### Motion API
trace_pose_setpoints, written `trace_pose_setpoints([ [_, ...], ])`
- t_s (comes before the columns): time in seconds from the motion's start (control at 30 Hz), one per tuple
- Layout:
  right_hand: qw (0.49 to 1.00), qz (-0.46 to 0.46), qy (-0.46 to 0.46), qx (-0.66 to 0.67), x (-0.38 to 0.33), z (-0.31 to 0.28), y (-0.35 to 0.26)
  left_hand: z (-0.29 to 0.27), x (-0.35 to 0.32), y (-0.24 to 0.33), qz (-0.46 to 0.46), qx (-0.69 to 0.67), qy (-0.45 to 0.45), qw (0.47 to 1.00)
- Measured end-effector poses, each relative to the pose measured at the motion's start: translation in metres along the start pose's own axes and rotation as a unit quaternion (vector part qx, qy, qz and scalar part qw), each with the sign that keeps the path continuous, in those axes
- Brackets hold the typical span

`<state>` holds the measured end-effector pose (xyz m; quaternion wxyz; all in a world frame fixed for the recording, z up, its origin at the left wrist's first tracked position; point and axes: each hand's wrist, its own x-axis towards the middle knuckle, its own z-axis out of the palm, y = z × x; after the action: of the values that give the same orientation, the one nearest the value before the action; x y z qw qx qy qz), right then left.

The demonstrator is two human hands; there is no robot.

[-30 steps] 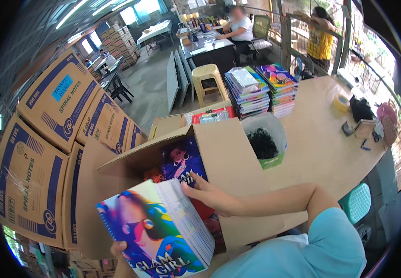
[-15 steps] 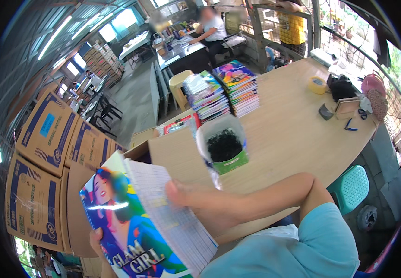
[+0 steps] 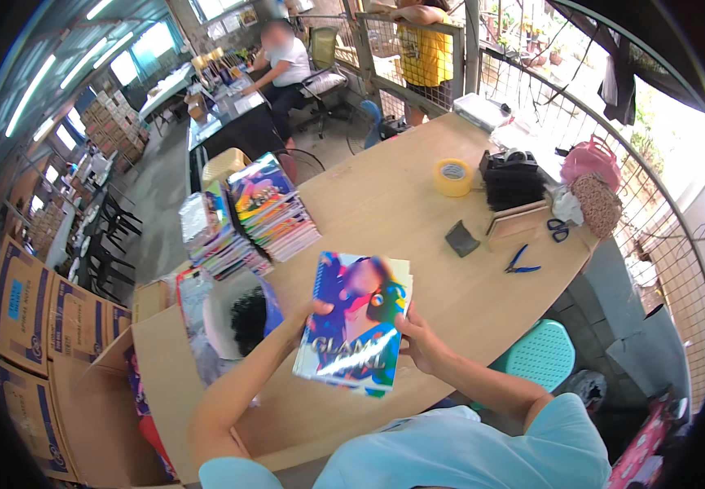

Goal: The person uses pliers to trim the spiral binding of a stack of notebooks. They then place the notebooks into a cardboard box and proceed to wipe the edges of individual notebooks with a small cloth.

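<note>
I hold a small stack of glossy colourful notebooks (image 3: 355,323) over the wooden table (image 3: 401,204), cover facing up. My left hand (image 3: 313,311) grips the stack's left edge. My right hand (image 3: 419,341) grips its right edge. To the left stands a plastic bag-lined bin (image 3: 234,322) with dark stuff inside. Past it, an open cardboard box (image 3: 136,391) holds more of the same notebooks.
Two tall stacks of colourful notebooks (image 3: 246,216) stand at the table's far left. A yellow tape roll (image 3: 453,176), a black holder (image 3: 512,181), scissors (image 3: 558,229), blue pliers (image 3: 520,261) and a pink bag (image 3: 588,163) lie to the right. Cartons (image 3: 26,310) pile at left. A teal stool (image 3: 541,357) stands below the table. Two people are at the back.
I have lifted the notebooks out of the open box at my left and swung them right, over the table. Both hands now hold them by the edges.
</note>
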<state>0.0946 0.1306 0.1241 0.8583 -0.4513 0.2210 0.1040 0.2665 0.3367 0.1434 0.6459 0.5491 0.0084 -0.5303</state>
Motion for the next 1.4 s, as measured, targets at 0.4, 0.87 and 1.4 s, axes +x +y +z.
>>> trace_pose_setpoints([
  [0.4,0.925,-0.090,0.267,0.254,0.085,-0.142,0.024,0.082,0.258,0.033,-0.229,0.211,-0.211,0.927],
  [0.87,0.926,-0.163,0.329,0.088,0.124,-0.190,-0.007,0.132,0.297,0.049,0.234,0.735,0.105,0.627],
  [1.4,0.888,-0.447,0.065,-0.086,0.057,0.108,0.008,-0.086,-0.417,-0.060,0.500,0.193,0.672,0.512],
])
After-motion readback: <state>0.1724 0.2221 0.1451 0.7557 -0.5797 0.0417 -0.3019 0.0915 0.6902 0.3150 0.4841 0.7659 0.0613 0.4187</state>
